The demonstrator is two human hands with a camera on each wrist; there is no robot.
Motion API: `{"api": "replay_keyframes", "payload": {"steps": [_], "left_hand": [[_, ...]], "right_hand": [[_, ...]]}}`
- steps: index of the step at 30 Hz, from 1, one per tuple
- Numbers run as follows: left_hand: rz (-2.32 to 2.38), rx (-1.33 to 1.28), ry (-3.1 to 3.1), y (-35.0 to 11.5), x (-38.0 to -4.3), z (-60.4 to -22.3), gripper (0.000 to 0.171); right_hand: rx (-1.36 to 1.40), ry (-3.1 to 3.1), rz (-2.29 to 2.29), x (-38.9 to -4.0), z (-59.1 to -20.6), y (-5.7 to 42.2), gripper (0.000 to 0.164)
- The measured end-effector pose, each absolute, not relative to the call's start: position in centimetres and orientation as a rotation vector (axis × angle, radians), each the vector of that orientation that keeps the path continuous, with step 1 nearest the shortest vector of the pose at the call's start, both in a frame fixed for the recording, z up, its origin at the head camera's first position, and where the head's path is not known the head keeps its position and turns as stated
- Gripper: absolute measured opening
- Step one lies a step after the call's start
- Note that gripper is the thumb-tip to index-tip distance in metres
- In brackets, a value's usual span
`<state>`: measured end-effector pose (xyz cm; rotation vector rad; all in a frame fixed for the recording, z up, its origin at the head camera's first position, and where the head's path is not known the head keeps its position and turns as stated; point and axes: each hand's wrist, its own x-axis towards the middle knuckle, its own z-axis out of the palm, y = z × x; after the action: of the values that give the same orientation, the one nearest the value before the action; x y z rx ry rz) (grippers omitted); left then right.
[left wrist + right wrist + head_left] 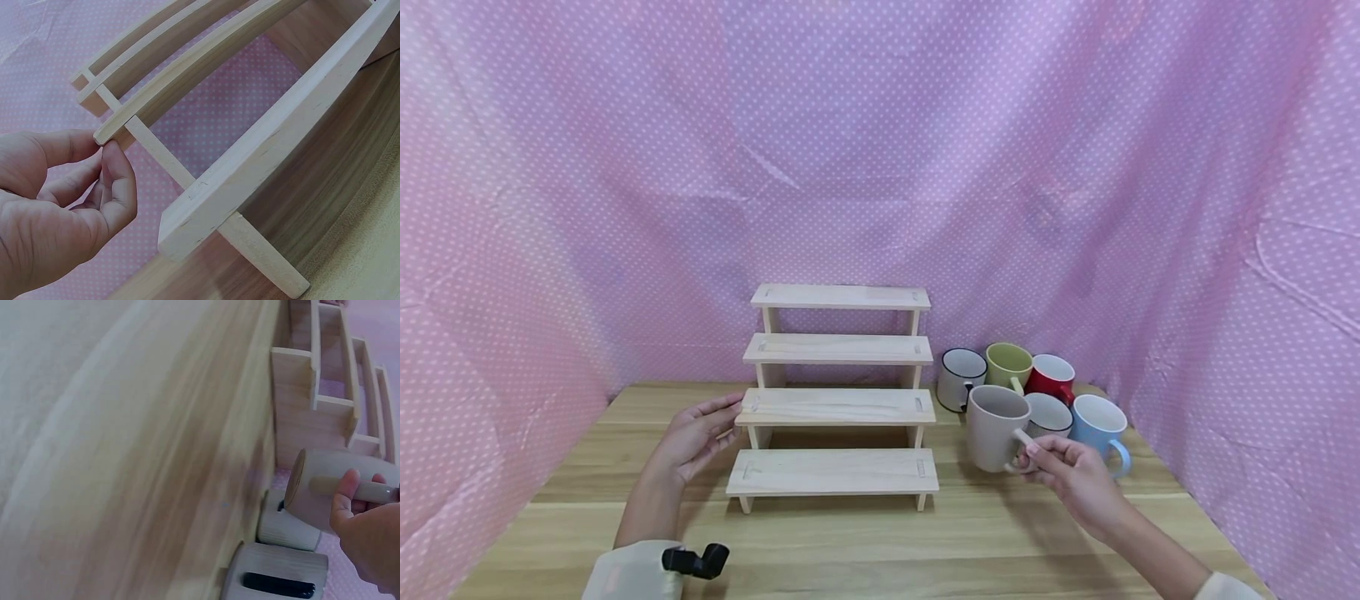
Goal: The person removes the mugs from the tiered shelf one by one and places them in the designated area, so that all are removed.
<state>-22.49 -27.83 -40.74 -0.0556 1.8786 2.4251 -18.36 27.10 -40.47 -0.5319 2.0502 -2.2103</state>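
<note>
A four-step wooden display stand (838, 406) stands on the table. My left hand (698, 437) is at its left side, with thumb and fingertips pinching the end of the second step from the bottom (150, 94). To the right of the stand, my right hand (1071, 479) grips a greyish-beige mug (992, 433) by its handle. This mug is upright and off the table, in front of the other mugs. The right wrist view shows the mug (319, 509) with thumb and fingers around the handle; part of it is cut off by the frame.
Behind and beside the held mug stand a white mug with black rim (958, 383), a green mug (1009, 362), a red mug (1051, 377), another dark-rimmed white mug (1049, 412) and a light blue mug (1097, 421). Pink dotted cloth (880, 167) surrounds the wooden table (820, 550).
</note>
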Motion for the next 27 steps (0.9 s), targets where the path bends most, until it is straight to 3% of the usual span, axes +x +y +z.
{"api": "replay_keyframes", "payload": {"steps": [11, 27], "left_hand": [[2.425, -0.048, 1.873, -27.8, -22.5, -40.6, 0.022], [2.426, -0.008, 1.888, -27.8, -22.5, -40.7, 0.021]], "right_hand": [[-0.138, 2.247, -2.131, -18.6, -42.0, 25.2, 0.025], [0.117, 2.296, -2.184, -18.7, -43.1, 23.0, 0.013]]}}
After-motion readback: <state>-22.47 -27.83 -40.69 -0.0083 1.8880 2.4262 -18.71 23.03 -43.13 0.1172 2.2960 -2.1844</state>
